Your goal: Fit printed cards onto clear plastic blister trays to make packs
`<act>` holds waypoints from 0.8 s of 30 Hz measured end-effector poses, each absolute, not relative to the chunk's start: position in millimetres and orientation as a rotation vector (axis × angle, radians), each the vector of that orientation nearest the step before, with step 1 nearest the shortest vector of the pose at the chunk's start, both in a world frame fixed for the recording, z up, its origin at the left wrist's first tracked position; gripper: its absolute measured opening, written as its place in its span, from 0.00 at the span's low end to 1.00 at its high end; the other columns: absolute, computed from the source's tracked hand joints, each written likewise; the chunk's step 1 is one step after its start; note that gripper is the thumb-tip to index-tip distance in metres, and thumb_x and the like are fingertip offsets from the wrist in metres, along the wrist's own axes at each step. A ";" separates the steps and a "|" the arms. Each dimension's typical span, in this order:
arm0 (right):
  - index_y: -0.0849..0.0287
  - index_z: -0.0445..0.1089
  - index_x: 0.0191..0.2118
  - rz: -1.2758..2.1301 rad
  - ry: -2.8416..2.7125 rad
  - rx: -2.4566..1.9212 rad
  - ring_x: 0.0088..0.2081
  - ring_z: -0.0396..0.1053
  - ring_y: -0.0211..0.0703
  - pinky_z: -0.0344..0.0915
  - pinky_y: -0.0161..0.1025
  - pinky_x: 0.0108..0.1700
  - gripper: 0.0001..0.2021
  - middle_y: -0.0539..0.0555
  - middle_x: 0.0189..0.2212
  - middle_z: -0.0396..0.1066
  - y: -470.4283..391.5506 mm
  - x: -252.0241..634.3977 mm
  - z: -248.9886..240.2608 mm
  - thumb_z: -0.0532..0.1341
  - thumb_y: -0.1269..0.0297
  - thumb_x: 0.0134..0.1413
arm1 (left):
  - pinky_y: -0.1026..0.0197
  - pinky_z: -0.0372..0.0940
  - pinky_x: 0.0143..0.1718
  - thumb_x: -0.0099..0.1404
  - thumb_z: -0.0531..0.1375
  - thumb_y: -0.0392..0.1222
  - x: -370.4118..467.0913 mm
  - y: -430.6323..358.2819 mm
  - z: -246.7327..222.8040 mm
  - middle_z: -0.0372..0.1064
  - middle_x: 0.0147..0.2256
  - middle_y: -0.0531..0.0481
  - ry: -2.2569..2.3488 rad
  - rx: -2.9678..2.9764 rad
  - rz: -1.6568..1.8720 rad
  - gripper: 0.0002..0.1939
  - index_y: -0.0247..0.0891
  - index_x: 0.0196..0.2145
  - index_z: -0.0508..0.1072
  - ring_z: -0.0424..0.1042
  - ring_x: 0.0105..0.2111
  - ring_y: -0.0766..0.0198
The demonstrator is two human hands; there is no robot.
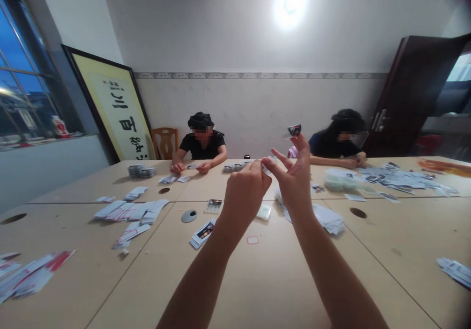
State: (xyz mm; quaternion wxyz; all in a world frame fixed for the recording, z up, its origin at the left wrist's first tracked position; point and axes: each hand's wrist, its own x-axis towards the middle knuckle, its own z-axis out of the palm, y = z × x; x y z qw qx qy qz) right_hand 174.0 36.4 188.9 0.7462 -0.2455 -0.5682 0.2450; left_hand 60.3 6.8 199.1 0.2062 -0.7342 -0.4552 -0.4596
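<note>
Both hands are raised over the middle of the table, their fingers meeting. My left hand is curled, its back toward the camera, closed on something pale and thin that is mostly hidden. My right hand touches it with thumb and a finger, while its upper fingers hold a small dark printed card up high. Below them, a stack of printed cards lies left of my left forearm, and white cards spread beside my right wrist.
Across the table sit two people, one in a black shirt and one at the right. Piles of white cards lie at left, more at right. A grey round cap and table holes also show.
</note>
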 end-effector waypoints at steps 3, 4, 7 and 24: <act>0.39 0.50 0.68 0.498 -1.236 -0.524 0.64 0.64 0.60 0.77 0.51 0.50 0.44 0.58 0.68 0.48 36.6 173.1 188.1 0.72 0.54 0.47 | 0.61 0.50 0.23 0.68 0.50 0.36 62.0 10.2 196.7 0.67 0.22 0.49 -1.279 -2.016 -1.273 0.12 0.37 0.28 0.69 0.62 0.20 0.64; 0.39 0.51 0.68 0.482 -1.243 -0.526 0.65 0.62 0.60 0.76 0.52 0.51 0.44 0.58 0.68 0.48 36.3 173.2 187.9 0.71 0.54 0.48 | 0.61 0.51 0.23 0.68 0.50 0.36 61.9 10.1 196.8 0.68 0.22 0.48 -1.279 -2.017 -1.270 0.12 0.36 0.29 0.70 0.62 0.21 0.64; 0.39 0.50 0.68 0.480 -1.256 -0.523 0.66 0.60 0.59 0.75 0.52 0.52 0.43 0.57 0.68 0.48 35.7 175.2 188.1 0.70 0.53 0.49 | 0.60 0.54 0.25 0.69 0.50 0.36 59.4 5.9 199.9 0.70 0.24 0.48 -1.268 -2.045 -1.264 0.12 0.36 0.31 0.71 0.66 0.23 0.62; 0.47 0.67 0.47 1.508 -0.974 -0.054 0.67 0.59 0.60 0.73 0.57 0.56 0.24 0.49 0.67 0.53 38.2 178.7 201.0 0.71 0.69 0.42 | 0.58 0.69 0.41 0.73 0.54 0.55 25.9 -5.0 214.0 0.78 0.31 0.48 -1.181 -2.150 -1.975 0.22 0.37 0.36 0.79 0.76 0.32 0.60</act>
